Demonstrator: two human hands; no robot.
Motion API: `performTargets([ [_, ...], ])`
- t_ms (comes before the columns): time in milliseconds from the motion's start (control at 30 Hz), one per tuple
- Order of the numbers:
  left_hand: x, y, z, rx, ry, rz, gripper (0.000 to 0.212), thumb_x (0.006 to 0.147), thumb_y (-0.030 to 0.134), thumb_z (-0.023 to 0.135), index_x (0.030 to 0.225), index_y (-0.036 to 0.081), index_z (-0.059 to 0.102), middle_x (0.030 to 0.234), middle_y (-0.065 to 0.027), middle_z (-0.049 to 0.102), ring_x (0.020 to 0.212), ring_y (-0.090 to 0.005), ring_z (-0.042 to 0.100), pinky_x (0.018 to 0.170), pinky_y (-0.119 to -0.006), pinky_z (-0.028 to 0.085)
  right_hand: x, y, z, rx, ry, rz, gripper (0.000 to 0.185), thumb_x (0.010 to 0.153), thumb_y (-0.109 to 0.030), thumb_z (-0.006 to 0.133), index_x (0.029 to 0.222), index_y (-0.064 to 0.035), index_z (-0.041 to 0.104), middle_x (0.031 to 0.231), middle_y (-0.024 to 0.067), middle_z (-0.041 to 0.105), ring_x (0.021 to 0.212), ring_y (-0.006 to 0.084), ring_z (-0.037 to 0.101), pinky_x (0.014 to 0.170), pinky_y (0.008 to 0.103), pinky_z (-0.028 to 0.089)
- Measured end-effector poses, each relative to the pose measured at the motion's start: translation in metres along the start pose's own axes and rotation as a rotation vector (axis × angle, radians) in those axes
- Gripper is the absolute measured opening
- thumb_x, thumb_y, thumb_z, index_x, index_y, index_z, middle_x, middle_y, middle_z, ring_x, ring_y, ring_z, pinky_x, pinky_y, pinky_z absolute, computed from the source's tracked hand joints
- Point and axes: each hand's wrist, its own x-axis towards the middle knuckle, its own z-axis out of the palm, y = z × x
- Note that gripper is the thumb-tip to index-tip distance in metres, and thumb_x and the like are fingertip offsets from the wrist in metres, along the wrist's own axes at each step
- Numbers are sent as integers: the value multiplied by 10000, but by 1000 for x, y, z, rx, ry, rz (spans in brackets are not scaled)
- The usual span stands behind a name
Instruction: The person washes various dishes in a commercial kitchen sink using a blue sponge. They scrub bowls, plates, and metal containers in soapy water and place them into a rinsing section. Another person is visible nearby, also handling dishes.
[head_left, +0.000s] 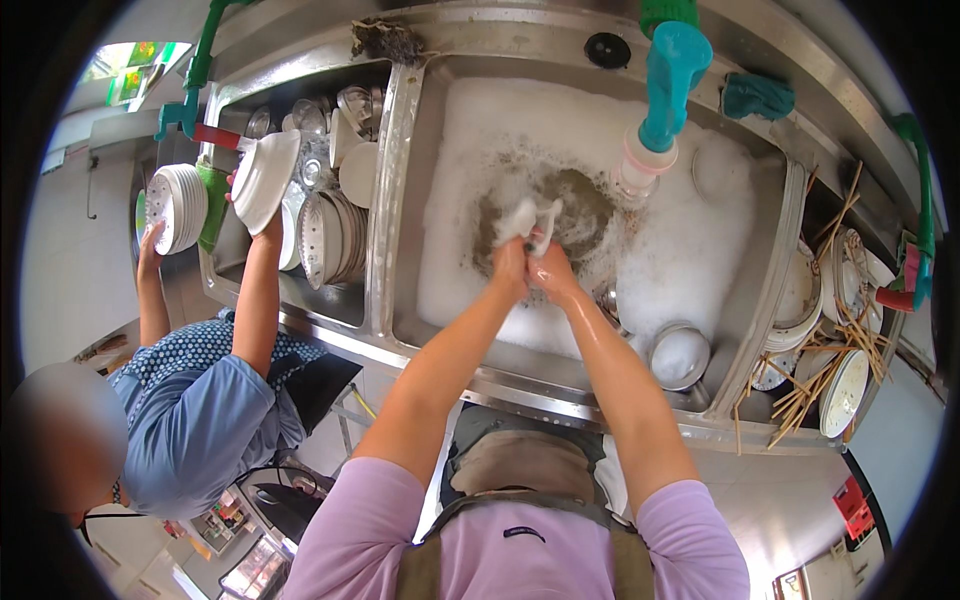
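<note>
Both my hands meet over the middle of the sudsy steel sink (409, 187). My left hand (511, 262) and my right hand (551, 270) are close together around a small white foam-covered item (551, 221); foam and blur hide what it is. White suds (480, 120) float on murky water about them. A metal ladle or pan with a round bowl (679, 356) lies at the near right of the sink, with foam in it. Another metal piece (609, 300) shows partly beside my right forearm. A round dish (709, 172) lies under foam at the far right.
Left, a co-worker's hand (264, 221) holds white bowls by a basin with stacked plates (322, 240); the other holds a plate stack (176, 210). A teal tap (667, 90) overhangs my sink. Dirty dishes (844, 394) and wooden chopsticks (810, 390) fill the right basin. A teal cloth (757, 96) lies behind.
</note>
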Motion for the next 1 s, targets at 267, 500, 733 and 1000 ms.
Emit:
performTargets([
  [267,-26,4,29,-69,-1,52,376,840,340,556,1075,50,518,944,-68,572,891,-183,528,674,-355,455,4,-19,-19,-373,401,-244,289,752,-153,518,998,-4,536,1066,204,510,1021,372,462,864,420,379],
  [500,-2,18,-6,-21,1,175,365,783,281,657,1044,63,523,923,-69,548,792,-180,532,640,-311,459,6,-38,-51,-738,-605,-210,387,687,-29,562,1073,-39,540,1056,196,536,1018,324,493,873,365,390],
  [733,11,3,-2,73,88,27,220,839,122,533,1036,34,491,879,-101,550,723,-243,566,502,-384,508,23,-40,-42,-712,742,-542,383,742,-4,503,1121,-63,516,1059,187,468,911,356,493,814,387,405],
  [1000,18,17,-16,-177,-282,-242,235,883,270,452,1010,94,542,889,-76,589,698,-215,590,516,-280,491,-11,-26,-35,-173,195,-420,334,764,-91,556,1092,-27,563,1018,92,590,912,164,540,786,266,411],
])
